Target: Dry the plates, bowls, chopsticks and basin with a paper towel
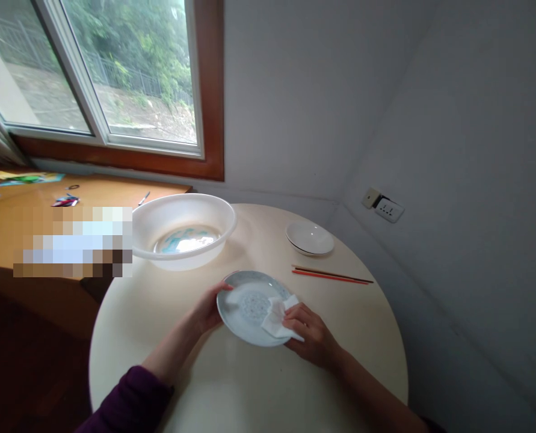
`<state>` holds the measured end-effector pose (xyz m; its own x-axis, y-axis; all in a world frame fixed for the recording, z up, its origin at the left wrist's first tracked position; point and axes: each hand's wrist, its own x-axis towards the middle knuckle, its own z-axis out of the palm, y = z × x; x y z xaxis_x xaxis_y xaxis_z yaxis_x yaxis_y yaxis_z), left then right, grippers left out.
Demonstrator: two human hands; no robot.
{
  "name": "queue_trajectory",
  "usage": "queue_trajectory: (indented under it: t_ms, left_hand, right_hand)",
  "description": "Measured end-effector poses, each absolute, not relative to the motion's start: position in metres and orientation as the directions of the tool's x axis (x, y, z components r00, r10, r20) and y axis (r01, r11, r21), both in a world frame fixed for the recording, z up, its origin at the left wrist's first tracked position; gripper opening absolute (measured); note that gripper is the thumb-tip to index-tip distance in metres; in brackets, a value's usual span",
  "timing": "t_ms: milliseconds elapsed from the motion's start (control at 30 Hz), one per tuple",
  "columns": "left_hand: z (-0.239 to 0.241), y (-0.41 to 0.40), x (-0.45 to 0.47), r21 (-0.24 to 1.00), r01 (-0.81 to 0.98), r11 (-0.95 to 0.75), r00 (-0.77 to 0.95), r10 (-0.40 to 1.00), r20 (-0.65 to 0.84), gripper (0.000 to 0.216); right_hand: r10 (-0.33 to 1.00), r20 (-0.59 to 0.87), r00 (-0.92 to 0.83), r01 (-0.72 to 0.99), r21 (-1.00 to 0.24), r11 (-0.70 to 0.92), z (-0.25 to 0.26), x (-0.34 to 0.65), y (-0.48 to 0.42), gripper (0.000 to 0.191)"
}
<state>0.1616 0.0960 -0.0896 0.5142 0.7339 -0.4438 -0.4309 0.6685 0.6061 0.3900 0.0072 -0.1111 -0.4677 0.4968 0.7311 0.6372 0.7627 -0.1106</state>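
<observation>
Here, far left of the patterned plate (240, 307) and beyond it, a wooden desk (91, 192) bears coloured papers (28, 178), a small cluster of dark and red items (67, 200) and a pen (144, 198). Nearer, but still beyond the plate and to its left, a wide translucent basin (190, 262) stands on the pale round table (150, 300). It appears to hold a shallow layer of liquid with a bright reflection on it; blue patches show at the bottom, whether printed on the base or lying in the liquid I cannot tell.

At the plate's left edge, the left hand (209, 310) is clamped on the rim, thumb on top, the other fingers mostly hidden. The plate itself is over the middle of the table, its face turned up and bearing a grey-blue central pattern; whether it touches the tabletop is unclear. On the plate's right side lies a crumpled white tissue (277, 322), gripped by the bent fingers of the right hand (310, 337) and pressed against the surface. Beyond the plate to its right are white shallow dishes (310, 239), seemingly stacked, with nothing visible inside the upper one. Nearer the plate, red and dark chopsticks (331, 275) lie side by side.
</observation>
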Motion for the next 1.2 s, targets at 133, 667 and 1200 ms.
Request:
queue_trajectory:
  t_ms: [133,667,1200]
  left_hand:
    - [-0.088,0.084,0.183,0.566,-0.541,0.622,0.449,0.783,-0.431,0.021]
    - [-0.086,0.079,0.183,0.646,-0.616,0.450,0.169,0.877,-0.449,0.017]
    - [-0.079,0.074,0.185,0.568,-0.647,0.508,0.366,0.861,-0.353,0.023]
  right_hand:
    - [0.549,0.732,-0.405,0.751,-0.076,0.656,-0.114,0.384,0.013,0.014]
    - [0.500,0.779,-0.380,0.693,-0.119,0.711,-0.108,0.359,0.023,0.013]
    - [0.469,0.806,-0.361,0.759,-0.038,0.650,-0.103,0.365,0.029,0.023]
